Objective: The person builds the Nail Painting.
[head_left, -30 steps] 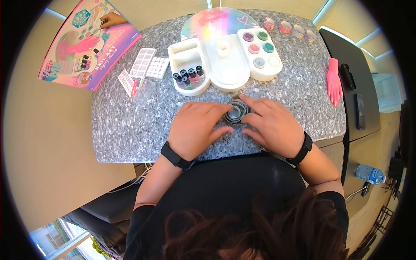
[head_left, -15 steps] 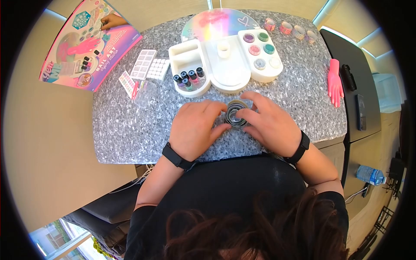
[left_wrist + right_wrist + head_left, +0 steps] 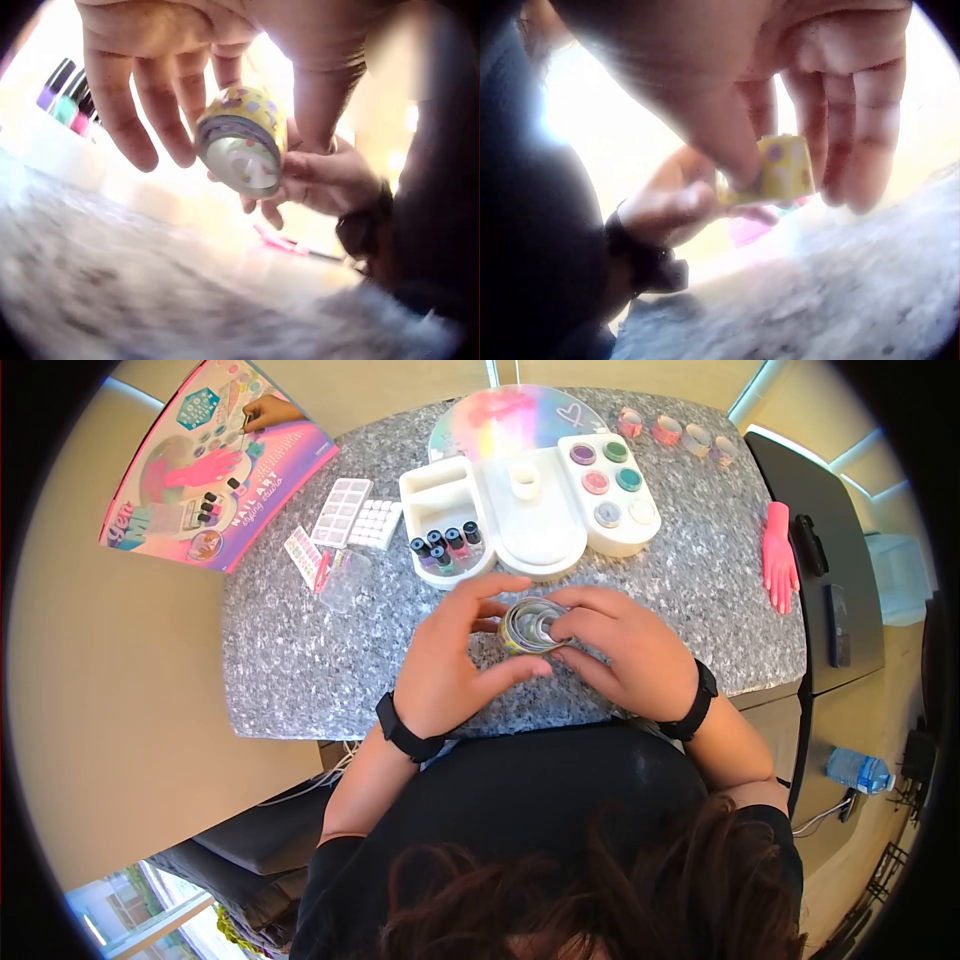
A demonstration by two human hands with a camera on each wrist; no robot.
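Observation:
A coiled strip [image 3: 516,628] with a yellow, spotted outer face sits between both hands at the near middle of the table. My right hand [image 3: 625,652] pinches it at its right side, thumb below and fingertips on the rim. In the right wrist view, the thumb presses the yellow face of the coil [image 3: 786,166]. My left hand [image 3: 445,650] is spread around the left side, its thumb and fingers apart. From the left wrist, the coil [image 3: 259,112] appears tilted above the table, with a pale inside and grey layered edge.
Beyond the hands stands a white nail station [image 3: 540,545] with nail polish bottles [image 3: 452,540] and glitter pots [image 3: 595,482]. Trays [image 3: 342,510] and a box [image 3: 215,470] are at left. Several patterned rings [image 3: 667,430] and a pink model hand [image 3: 778,560] are at right.
The coil has been tilted, so its yellow side now shows. My left fingers have spread away from it, and my right hand has gone from touching its top to pinching it.

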